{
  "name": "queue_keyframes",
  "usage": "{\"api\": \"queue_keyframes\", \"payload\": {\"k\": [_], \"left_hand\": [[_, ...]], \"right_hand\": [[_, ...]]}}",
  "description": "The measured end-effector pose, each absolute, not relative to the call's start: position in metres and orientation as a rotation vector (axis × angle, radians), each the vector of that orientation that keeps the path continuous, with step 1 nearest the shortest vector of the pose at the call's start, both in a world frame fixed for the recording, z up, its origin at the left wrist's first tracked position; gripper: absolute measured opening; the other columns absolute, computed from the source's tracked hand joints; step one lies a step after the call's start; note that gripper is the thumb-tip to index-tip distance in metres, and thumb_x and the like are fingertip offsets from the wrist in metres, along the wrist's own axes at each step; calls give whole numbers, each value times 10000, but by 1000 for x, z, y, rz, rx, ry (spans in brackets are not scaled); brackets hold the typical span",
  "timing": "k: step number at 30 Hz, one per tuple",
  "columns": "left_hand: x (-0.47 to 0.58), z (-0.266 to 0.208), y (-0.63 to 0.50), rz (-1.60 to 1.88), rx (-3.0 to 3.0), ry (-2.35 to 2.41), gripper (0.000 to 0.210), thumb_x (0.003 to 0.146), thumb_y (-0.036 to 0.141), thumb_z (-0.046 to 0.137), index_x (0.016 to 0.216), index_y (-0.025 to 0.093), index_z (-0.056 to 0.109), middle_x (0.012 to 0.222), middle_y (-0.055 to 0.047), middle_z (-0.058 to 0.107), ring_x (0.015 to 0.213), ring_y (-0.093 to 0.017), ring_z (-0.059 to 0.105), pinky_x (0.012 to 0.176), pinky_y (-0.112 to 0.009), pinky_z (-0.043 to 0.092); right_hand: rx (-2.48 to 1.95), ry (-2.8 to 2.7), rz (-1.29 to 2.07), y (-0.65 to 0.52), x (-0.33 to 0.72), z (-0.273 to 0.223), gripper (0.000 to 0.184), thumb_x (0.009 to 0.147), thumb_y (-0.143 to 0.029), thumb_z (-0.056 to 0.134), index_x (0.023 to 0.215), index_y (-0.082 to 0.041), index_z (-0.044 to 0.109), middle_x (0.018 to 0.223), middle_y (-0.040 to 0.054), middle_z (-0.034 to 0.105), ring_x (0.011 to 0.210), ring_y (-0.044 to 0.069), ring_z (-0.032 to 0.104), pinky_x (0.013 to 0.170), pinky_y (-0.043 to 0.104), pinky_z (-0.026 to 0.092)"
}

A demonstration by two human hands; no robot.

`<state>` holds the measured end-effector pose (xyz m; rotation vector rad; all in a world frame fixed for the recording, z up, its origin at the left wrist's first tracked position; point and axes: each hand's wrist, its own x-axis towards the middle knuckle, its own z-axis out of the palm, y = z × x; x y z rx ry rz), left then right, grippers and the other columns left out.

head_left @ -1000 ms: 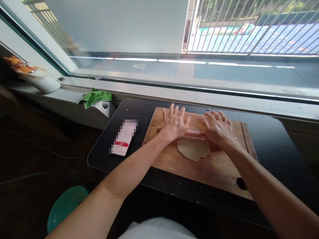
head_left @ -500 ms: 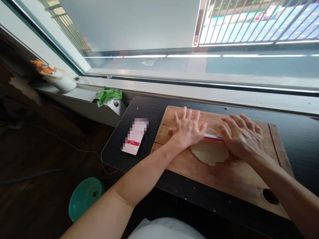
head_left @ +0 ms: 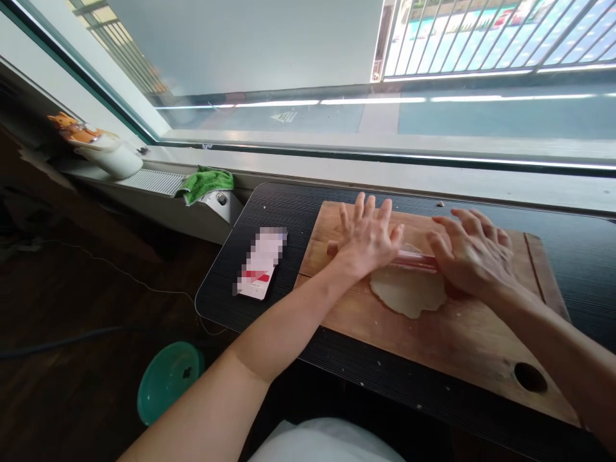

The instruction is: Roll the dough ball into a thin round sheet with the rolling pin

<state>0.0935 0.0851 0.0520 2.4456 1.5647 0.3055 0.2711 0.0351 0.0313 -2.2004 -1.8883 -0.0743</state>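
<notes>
A flat, uneven round of pale dough point(head_left: 409, 294) lies on a wooden board point(head_left: 385, 343). Across its far part rests a rolling pin point(head_left: 416, 260), reddish and shiny where it shows between my hands. My left hand point(head_left: 368, 237) presses on the pin's left part with its palm, fingers spread and stretched away from me. Over the right part lies my right hand point(head_left: 474, 253), fingers also stretched out and apart. Both palms hide most of the pin, though its left end peeks out beside my left wrist.
The board lies on a black table point(head_left: 226, 276) below a large window. A phone point(head_left: 262, 263) with a partly blurred screen lies to the left. Beyond it, a green cloth point(head_left: 206, 183) and a white pot point(head_left: 113, 157) sit on a ledge. A green basin point(head_left: 168, 378) stands lower left.
Both hands have pushed slightly away from me, palms over the rolling pin, fingertips now nearer the board's far edge. The dough stays in place on the board.
</notes>
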Motion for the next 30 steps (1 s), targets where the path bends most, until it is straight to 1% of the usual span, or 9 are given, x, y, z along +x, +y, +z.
{"api": "queue_keyframes", "payload": {"k": [2,5,9,11,13,17,19,23,30], "left_hand": [[99,53,103,313,2438,1613,603,1019,431,342,1555,154,351,1646,-148,317,1567,-315,137,1257,-614,89],[102,55,113,233,2377,1640,602,1016,413,340,1549,134,357,1632,-163,341,1563,-323,155,1252,-621,112],[93,52,85,185,2377,1536,639,1010,489,342,1567,177,337,1654,-137,313,1569,-320,134,1255,-618,109],[92,51,80,242,2404,1543,650,1006,509,357,1574,193,324,1665,-126,289,1573,-319,114,1258,-616,87],[96,51,91,295,2411,1576,636,1011,490,356,1571,191,321,1665,-123,288,1572,-318,114,1257,-615,81],[104,54,120,259,2366,1671,617,1014,440,341,1562,159,326,1650,-146,313,1566,-319,143,1250,-621,103],[101,55,113,207,2349,1646,630,1013,462,321,1568,163,315,1652,-141,312,1567,-310,148,1250,-615,117],[94,55,87,211,2388,1535,650,1010,519,297,1573,195,319,1660,-120,307,1572,-301,132,1256,-602,106],[105,57,126,193,2314,1659,605,1004,442,325,1535,155,374,1619,-151,367,1564,-302,152,1251,-605,130]], "right_hand": [[-2281,-1797,57,54,273,38,572,979,-496,326,1387,-179,570,1581,172,416,1489,347,310,1174,588,285],[-2382,-1724,194,66,272,44,633,991,-510,285,1471,-156,498,1610,174,369,1504,340,278,1200,565,251],[-2357,-1873,89,39,269,37,597,989,-514,265,1412,-215,563,1577,121,449,1494,303,315,1206,518,272],[-2299,-1930,-21,33,270,34,574,992,-500,273,1378,-218,591,1557,122,476,1491,296,323,1204,509,278],[-2273,-1923,-39,44,271,37,579,1000,-489,278,1404,-192,568,1574,145,441,1500,302,301,1203,512,269],[-2348,-1815,108,72,272,47,650,999,-514,264,1482,-139,484,1613,184,356,1510,339,264,1202,537,246],[-2387,-1812,163,68,272,46,671,988,-531,236,1495,-160,472,1616,159,364,1510,331,269,1203,539,252],[-2395,-1890,119,46,273,39,651,955,-546,227,1429,-232,542,1592,102,428,1509,300,282,1208,538,260],[-2406,-1779,210,85,275,48,672,969,-534,269,1496,-159,451,1622,179,333,1510,343,249,1199,575,238]]}}
